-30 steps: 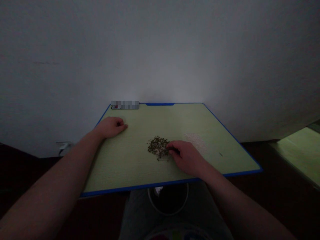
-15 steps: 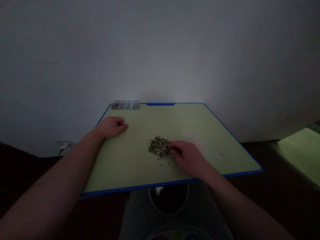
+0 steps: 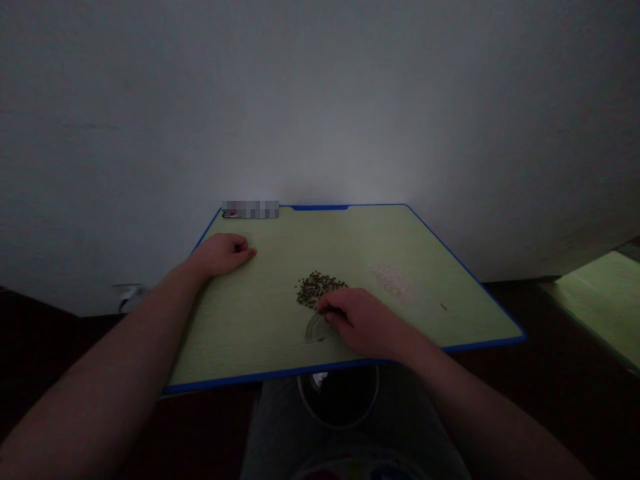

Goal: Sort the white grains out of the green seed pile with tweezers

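My right hand [image 3: 363, 320] is low over the board at the near edge of a pile of small dark green-brown beans [image 3: 315, 285]. Its fingertips are pinched together, and whatever they hold, if anything, is hidden. Just left of them, a blurred curved streak [image 3: 315, 328] marks something small in motion. Away to the left, my left hand [image 3: 220, 254] rests on the board with fingers curled in and the thumb against them; nothing shows in it. Right of my right hand lies a spread of pale grains [image 3: 393, 281].
The pale green tabletop [image 3: 240, 333] has a blue rim and stands against a grey wall. A thin brown sliver [image 3: 443, 307] lies at its right. A blurred-out item [image 3: 250, 210] sits at the far left corner. Below the near edge, a round bucket [image 3: 339, 425] stands between my legs.
My right hand has moved slightly left and towards me, along the bean pile's near edge. More of the pale grains now shows. The left hand has stayed in place.
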`<state>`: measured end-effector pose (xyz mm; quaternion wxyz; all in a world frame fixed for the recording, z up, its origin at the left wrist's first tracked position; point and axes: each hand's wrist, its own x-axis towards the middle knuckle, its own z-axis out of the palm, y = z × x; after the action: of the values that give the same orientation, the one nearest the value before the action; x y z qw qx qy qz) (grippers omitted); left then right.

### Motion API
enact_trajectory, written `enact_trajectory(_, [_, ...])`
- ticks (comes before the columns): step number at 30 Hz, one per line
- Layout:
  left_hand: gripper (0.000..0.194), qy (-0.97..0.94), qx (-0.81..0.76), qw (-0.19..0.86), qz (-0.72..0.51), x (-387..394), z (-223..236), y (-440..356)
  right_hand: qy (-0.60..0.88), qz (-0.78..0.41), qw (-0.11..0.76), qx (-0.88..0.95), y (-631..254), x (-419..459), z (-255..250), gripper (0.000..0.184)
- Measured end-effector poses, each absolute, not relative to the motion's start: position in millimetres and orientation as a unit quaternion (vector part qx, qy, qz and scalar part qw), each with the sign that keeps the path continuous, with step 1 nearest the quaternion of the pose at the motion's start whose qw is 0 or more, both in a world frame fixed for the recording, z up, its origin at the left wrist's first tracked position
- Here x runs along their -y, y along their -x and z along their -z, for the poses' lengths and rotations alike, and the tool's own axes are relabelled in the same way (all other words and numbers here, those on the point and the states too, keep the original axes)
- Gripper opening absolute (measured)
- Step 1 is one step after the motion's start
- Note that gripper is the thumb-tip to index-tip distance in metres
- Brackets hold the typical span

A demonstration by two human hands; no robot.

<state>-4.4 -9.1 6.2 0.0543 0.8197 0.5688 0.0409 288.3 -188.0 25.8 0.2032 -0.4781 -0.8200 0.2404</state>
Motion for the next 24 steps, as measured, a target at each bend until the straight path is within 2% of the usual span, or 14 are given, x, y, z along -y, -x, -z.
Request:
enact_trajectory(9, [0.041,-0.823,-0.564,0.055,-0.045,8,-3,6,0.510,-0.297,0.183,0.786,-299,214,-25,0.020])
enact_trajectory(24, [0.039,-0.820,-0.567,0.052,-0.046,9,-5,5,0.545,-0.318,0.195,0.751,-309,223,-24,0.019])
